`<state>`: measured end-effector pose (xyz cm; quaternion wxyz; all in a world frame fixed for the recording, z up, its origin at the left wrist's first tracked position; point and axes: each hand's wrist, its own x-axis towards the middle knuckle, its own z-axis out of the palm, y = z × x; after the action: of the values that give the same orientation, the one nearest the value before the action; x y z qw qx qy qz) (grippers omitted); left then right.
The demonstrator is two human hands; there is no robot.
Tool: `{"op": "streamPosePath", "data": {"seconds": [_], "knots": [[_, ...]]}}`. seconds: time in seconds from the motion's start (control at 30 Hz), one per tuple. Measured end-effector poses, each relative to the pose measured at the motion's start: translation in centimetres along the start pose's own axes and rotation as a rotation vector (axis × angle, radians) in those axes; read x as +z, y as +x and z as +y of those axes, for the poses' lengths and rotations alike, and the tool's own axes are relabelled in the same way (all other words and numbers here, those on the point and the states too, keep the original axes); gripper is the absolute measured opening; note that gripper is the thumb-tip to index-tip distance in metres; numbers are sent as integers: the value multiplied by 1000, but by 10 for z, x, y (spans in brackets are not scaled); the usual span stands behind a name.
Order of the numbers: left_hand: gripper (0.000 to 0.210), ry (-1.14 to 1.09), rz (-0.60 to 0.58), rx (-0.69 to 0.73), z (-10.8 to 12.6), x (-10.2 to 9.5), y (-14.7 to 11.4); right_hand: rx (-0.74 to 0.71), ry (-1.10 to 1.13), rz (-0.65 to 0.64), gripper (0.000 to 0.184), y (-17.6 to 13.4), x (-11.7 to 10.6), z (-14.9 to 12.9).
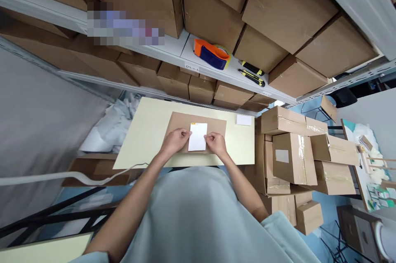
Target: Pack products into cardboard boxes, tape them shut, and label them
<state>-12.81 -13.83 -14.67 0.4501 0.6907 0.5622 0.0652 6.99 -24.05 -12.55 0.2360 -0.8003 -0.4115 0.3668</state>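
A white label with a small yellow strip at its top left lies over, or just above, a flat brown cardboard piece; I cannot tell whether it touches. My left hand pinches the label's left edge between thumb and finger. On the opposite edge, my right hand is closed in a similar pinch. The cardboard rests on a pale yellow table in front of me.
Shelves of cardboard boxes rise behind the table, with an orange and blue tape dispenser and two utility knives on one ledge. Stacked boxes stand at the right. A small white stack sits at the table's far right. A white hose crosses at left.
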Motion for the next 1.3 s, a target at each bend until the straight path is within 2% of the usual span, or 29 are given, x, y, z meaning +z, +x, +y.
{"op": "streamPosePath", "data": {"seconds": [0.23, 0.47, 0.97, 1.3], "knots": [[37, 118, -41, 3, 1, 2, 21, 69, -94, 41, 20, 11, 10, -4], [36, 226, -82, 7, 3, 1, 32, 107, -153, 26, 19, 13, 16, -11], [42, 406, -107, -56, 13, 8, 38, 170, -296, -16, 20, 16, 14, -28], [49, 441, -98, -49, 10, 10, 39, 176, -356, -40, 21, 22, 14, -28]]}}
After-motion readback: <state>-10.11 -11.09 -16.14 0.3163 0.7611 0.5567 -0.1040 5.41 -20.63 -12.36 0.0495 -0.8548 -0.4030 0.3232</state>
